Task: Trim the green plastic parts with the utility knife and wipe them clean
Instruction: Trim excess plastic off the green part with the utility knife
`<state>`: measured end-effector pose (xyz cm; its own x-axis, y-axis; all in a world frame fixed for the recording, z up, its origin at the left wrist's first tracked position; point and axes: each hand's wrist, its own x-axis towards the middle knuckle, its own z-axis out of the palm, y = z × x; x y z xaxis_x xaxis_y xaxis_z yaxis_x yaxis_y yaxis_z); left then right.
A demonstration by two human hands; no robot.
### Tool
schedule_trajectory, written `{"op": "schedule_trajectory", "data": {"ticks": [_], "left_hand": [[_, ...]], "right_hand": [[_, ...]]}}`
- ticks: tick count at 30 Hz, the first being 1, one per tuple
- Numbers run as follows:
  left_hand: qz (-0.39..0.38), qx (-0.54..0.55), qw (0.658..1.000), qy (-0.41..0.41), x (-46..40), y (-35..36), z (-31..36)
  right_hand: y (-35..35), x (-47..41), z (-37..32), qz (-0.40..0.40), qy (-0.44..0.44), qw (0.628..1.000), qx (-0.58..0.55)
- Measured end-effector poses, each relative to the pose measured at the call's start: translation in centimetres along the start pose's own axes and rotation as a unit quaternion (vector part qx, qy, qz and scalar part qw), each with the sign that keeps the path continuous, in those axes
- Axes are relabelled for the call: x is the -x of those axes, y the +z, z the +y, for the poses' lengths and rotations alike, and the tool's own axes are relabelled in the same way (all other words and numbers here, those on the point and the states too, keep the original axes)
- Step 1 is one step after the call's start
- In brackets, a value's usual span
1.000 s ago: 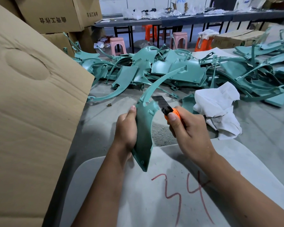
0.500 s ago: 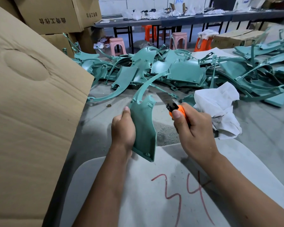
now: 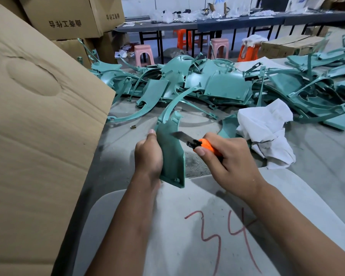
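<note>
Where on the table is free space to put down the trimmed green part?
Bare grey table lies between the cardboard flap and the held green part. Behind, the pile of green parts is crowded; the white rag fills the right.

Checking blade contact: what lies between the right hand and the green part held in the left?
Head view: only the utility knife blade spans from the right hand to the green part; whether it touches is unclear.

Red handwritten "34" on grey-white panel nearest the camera; inverted black Chinese characters on stacked cardboard boxes, not legible; blue "AC" fragment on far background sheet
</note>
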<state>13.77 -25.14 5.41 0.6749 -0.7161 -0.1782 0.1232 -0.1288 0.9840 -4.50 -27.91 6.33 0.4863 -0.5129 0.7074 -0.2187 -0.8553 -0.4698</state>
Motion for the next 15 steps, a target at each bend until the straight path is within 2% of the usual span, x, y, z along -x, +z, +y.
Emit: {"op": "schedule_trajectory", "data": {"ticks": [4,6,10,12,15], "left_hand": [[0.008,-0.029,1.000,0.008,0.1,-0.3,0.4],[0.019,-0.059,0.998,0.017,0.0,-0.6,0.6],[0.029,-0.115,0.992,0.031,0.1,-0.8,0.8],[0.026,-0.131,0.991,0.028,0.1,-0.9,0.9],[0.038,-0.147,0.988,0.025,0.0,-1.1,0.9]], "right_hand": [[-0.8,0.1,-0.1,-0.030,-0.029,0.999,-0.034],[-0.9,0.2,0.0,0.008,-0.025,0.999,-0.027],[-0.6,0.2,0.7,0.088,0.042,0.990,0.099],[-0.4,0.2,1.0,0.074,0.054,0.988,0.123],[-0.4,0.2,0.9,0.020,0.032,0.995,0.091]]}}
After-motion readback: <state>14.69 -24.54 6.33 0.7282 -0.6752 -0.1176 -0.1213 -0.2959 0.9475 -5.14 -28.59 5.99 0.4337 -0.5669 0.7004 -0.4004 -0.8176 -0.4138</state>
